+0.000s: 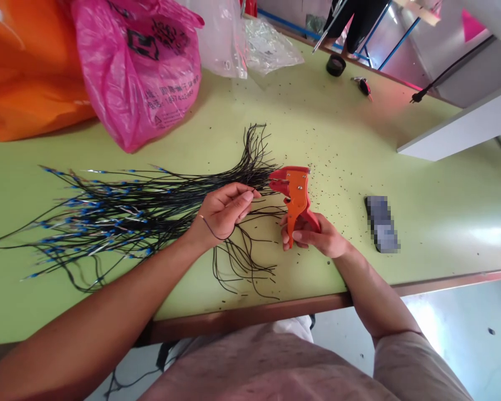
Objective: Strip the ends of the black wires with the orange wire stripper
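The bench [338, 133] carries an orange bag [29, 72] and a pink bag [146, 83] beyond the long bundle of black wires [183, 192]. Over the bundle, the left hand [227, 209] pinches what seems to be one thin wire, its tip hard to see, while at the bundle's right end the right hand [317, 236] wraps the handles of orange-and-red pliers [297, 196]. Tiny black scraps [323, 181] lie scattered right of the bundle.

There is one stripping tool [298, 200], one black roll [336, 68], one plug [417, 96], one orange bag [29, 72] and one pink bag [140, 83]. The black wires [179, 195] are many, and they overlap too much for counting.
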Available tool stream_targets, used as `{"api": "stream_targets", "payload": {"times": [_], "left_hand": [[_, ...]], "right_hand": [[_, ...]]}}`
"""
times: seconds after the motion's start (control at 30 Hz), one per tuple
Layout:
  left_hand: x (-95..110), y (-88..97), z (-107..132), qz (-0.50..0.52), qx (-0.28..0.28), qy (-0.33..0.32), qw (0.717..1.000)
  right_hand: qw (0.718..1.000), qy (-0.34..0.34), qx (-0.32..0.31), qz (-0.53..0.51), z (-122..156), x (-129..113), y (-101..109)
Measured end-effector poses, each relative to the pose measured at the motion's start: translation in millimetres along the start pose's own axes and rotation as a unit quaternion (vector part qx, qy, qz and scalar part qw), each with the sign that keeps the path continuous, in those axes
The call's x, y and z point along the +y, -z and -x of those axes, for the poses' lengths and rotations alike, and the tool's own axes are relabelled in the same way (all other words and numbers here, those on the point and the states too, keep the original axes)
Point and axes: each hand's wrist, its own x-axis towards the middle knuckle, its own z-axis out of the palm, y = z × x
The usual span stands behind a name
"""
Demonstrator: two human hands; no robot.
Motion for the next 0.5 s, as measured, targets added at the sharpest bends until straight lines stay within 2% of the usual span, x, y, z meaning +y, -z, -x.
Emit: {"api": "stream_targets", "payload": {"times": [0.1,0.27,0.5], "left_hand": [[-1.7,3.9,0.0,-0.009,0.001,0.004,1.0],[-4.5,8.8,1.2,-0.054,-0.011,0.001,0.998],[5.0,5.3,3.1,-0.119,-0.015,-0.022,0.993]], "right_hand": [[0.999,-0.024,-0.025,0.013,2.9,-2.0,-2.5],[0.999,-0.037,-0.03,0.008,4.2,-2.4,-3.4],[0.998,-0.045,-0.043,0.025,4.6,-3.2,-4.6]]}}
